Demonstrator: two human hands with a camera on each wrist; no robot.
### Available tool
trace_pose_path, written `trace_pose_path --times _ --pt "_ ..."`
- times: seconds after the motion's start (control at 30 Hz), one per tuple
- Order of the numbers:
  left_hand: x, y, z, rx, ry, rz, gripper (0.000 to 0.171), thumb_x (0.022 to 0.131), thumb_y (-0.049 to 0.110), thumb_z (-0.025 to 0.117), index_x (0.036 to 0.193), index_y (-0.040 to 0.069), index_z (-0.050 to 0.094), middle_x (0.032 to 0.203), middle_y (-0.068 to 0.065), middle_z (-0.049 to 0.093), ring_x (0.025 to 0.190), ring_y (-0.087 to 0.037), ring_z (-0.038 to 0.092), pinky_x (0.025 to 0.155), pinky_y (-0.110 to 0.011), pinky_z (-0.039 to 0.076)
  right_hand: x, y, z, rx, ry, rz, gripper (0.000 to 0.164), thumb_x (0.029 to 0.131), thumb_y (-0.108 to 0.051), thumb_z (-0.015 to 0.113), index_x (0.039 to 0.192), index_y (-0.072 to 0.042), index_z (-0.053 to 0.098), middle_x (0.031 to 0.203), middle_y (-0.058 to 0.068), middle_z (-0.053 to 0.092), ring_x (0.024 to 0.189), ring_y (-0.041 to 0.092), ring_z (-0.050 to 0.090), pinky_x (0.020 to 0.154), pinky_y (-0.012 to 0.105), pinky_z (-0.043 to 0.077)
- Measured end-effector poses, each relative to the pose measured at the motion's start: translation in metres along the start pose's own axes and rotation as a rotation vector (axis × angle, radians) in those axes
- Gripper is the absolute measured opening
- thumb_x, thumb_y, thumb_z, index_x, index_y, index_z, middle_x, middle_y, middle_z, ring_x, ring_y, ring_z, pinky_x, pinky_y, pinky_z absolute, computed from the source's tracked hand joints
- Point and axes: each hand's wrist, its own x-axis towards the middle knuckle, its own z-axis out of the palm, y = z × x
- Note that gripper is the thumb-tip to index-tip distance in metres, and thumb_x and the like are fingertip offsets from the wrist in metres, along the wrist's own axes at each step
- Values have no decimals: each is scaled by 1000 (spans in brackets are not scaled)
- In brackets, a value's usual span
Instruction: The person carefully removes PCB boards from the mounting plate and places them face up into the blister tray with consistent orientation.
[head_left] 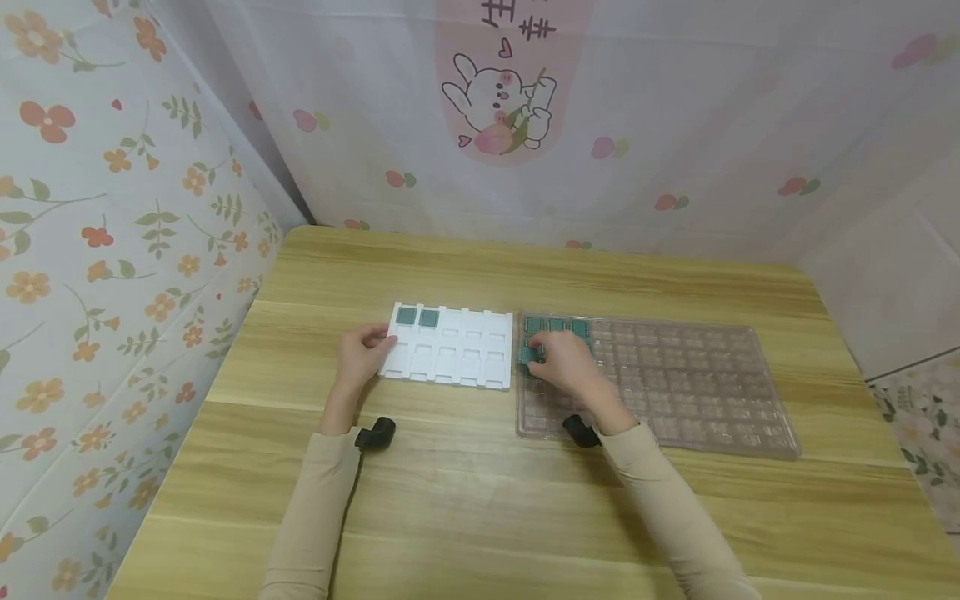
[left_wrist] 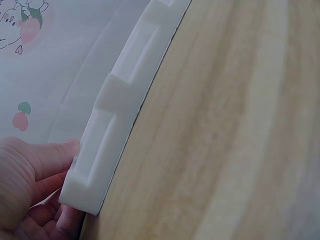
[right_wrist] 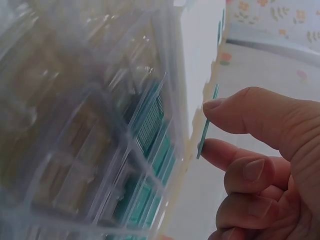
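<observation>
My left hand (head_left: 363,358) grips the left end of a white slotted tray (head_left: 463,385), thumb on its edge and fingers curled beneath in the left wrist view. Two small green circuit boards (head_left: 429,318) sit in the tray's back left slots. Between thumb and index finger, my right hand (head_left: 567,363) pinches a thin green circuit board (right_wrist: 205,127), seen edge-on in the right wrist view. That hand is over the left end of a clear plastic blister tray (head_left: 697,387), where several more green boards (head_left: 535,324) lie in pockets.
Both trays lie side by side on a wood-grain table (head_left: 450,508). A patterned curtain (head_left: 360,100) hangs behind the table, and a flowered one (head_left: 112,275) along the left. Black wrist camera mounts (head_left: 377,432) stick out from both sleeves.
</observation>
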Motion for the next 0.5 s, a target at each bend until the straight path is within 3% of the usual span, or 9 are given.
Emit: trace_pose_path --times 0.13,0.37,0.5 --pt "0 0 0 -4 4 10 27 84 6 67 108 -8 65 96 -24 66 81 -31 61 61 -18 43 -4 6 -2 32 -8 4 26 80 -6 69 102 7 65 58 1 53 49 10 42 47 22 36" --pt "1 -1 0 -1 3 17 26 84 5 68 107 -8 66 95 -24 66 81 -31 62 60 -16 43 -12 19 1 53 -16 -3 26 80 -4 68 102 9 64 49 -3 42 42 7 32 41 19 28" --pt "1 0 0 -7 1 17 26 84 6 68 107 -7 66 95 -24 66 81 -31 62 60 -16 42 -15 24 1 71 2 -7 27 79 -4 70 101 10 63 50 -2 45 42 7 35 41 19 30"
